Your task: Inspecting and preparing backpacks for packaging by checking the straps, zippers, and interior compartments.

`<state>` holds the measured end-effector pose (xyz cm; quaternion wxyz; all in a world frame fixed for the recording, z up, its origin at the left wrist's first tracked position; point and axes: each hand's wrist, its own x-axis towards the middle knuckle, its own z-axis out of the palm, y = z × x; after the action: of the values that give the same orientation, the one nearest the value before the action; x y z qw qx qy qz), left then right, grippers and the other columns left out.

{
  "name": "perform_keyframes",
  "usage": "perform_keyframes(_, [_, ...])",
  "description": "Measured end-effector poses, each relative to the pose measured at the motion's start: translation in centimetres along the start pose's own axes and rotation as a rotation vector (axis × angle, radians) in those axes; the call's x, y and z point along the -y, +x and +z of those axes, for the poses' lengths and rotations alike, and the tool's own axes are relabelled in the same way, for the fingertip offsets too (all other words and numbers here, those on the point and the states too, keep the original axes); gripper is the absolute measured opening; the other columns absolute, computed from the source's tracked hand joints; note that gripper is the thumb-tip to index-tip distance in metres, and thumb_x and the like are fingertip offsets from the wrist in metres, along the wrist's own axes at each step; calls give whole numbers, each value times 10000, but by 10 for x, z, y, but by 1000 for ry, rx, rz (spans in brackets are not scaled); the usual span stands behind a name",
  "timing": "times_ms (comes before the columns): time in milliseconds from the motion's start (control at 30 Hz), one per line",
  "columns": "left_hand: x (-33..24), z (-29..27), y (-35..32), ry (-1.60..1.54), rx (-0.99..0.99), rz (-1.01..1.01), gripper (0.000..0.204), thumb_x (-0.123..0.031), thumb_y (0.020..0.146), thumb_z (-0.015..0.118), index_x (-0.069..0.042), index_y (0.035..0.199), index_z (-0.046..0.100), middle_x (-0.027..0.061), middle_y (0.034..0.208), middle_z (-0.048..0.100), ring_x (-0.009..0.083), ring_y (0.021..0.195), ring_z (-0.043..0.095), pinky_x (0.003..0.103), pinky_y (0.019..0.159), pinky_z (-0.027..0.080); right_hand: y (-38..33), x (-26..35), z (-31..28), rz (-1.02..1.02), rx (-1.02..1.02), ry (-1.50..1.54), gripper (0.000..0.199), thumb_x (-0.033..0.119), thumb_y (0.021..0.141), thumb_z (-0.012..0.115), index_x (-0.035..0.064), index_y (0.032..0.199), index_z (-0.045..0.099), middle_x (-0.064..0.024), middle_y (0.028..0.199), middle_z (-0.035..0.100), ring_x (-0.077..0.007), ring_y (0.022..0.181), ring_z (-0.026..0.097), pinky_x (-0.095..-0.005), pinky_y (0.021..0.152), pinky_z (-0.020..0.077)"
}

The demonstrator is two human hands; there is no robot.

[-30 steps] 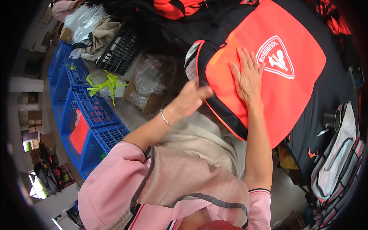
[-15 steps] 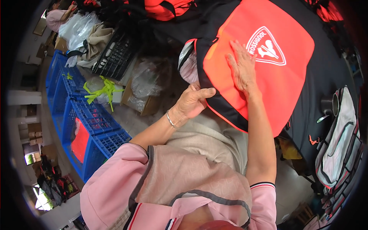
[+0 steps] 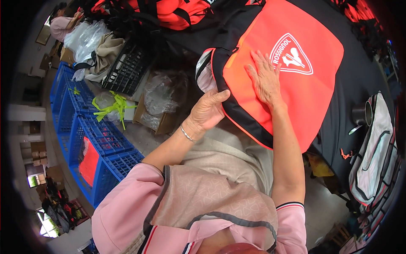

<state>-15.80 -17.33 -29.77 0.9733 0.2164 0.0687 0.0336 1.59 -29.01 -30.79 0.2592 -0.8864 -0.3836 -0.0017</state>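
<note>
A large orange-red bag (image 3: pixel 296 97) with black edging and a white printed emblem lies on the black-covered table. My right hand (image 3: pixel 266 82) rests flat on its orange face, left of the emblem, fingers stretched out. At the bag's near left edge, my left hand (image 3: pixel 207 111) grips the black border (image 3: pixel 220 80), thumb on top. Its other fingers are partly hidden by the fabric. Just beyond that hand, a pale lining (image 3: pixel 205 75) shows at the bag's open side.
Blue plastic crates (image 3: pixel 108 137) stand to the left, with yellow-green strips (image 3: pixel 112 108) on them. Behind are a black crate (image 3: pixel 127 67) and a carton with clear plastic (image 3: pixel 158 97). On the right lie a metal cup (image 3: pixel 361 114) and grey-white bag pieces (image 3: pixel 370 165). Another person (image 3: pixel 61 25) is far left.
My left hand has shifted slightly left, its thumb moving up along the black border. The right hand stays flat on the bag, which sits slightly farther left in view.
</note>
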Motion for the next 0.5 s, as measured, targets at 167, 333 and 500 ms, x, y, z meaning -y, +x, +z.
perform_keyframes(167, [-1,0,5,-120,41,-38,530,-42,901,645,-56,1395,453,70,1363,551,205,1241,540,396,1079,414,1,-1,-2,22,17,22,647,564,986,385,164,1494,354,-67,1565,309,-268,1473,202,-560,1183,50])
perform_keyframes(333, [5,-12,8,-122,116,-15,599,-24,860,682,-58,1406,437,74,1369,546,215,1251,531,402,1089,404,0,1,-2,22,9,26,650,558,985,392,164,1499,341,-55,1571,297,-264,1474,197,-554,1185,51])
perform_keyframes(500, [15,-8,11,-51,183,34,650,-22,821,721,-45,1404,433,84,1371,544,222,1252,530,416,1086,406,-6,-4,-5,-13,-9,101,611,529,994,391,185,1497,347,-65,1578,278,-281,1471,200,-575,1178,63])
